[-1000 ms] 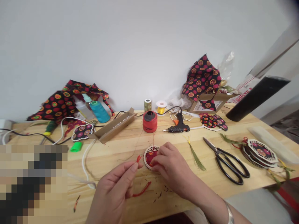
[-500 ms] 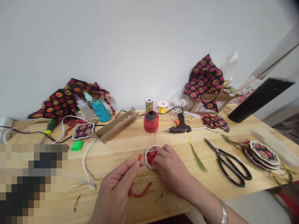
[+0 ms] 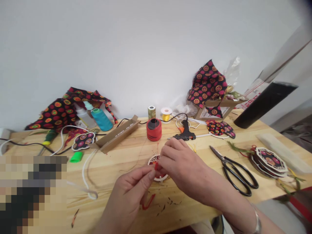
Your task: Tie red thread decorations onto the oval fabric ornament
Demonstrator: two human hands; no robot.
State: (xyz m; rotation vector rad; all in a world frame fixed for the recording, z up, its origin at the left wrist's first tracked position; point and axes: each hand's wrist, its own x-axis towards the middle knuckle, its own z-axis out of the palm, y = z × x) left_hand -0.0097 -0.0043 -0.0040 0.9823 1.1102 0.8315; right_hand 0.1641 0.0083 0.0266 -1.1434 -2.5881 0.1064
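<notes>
A bundle of red cord (image 3: 156, 166) is pinched between the thumb and forefinger of my left hand (image 3: 135, 187), and its loose end (image 3: 149, 202) hangs below the fingers. My right hand (image 3: 184, 162) has its fingertips closed at the upper end of the same cord, so the two hands almost meet. Beneath them on the table lies a round ornament (image 3: 153, 159) with a pale fretwork rim and red patterned fabric, partly covered by the right hand. Behind it stands a spool of red thread (image 3: 154, 130), with thin strands trailing toward the ornament.
Black-handled scissors (image 3: 240, 177) and a stack of fabric ornaments (image 3: 269, 162) lie on the right. A glue gun (image 3: 184, 131) rests behind my right hand. Leftward are a long cardboard box (image 3: 119, 135), a green cap (image 3: 76, 157) and a white cable (image 3: 84, 175).
My right hand has left the round ornament and come up to the red cord in my left hand. The left hand has shifted slightly right, and the view has moved a little.
</notes>
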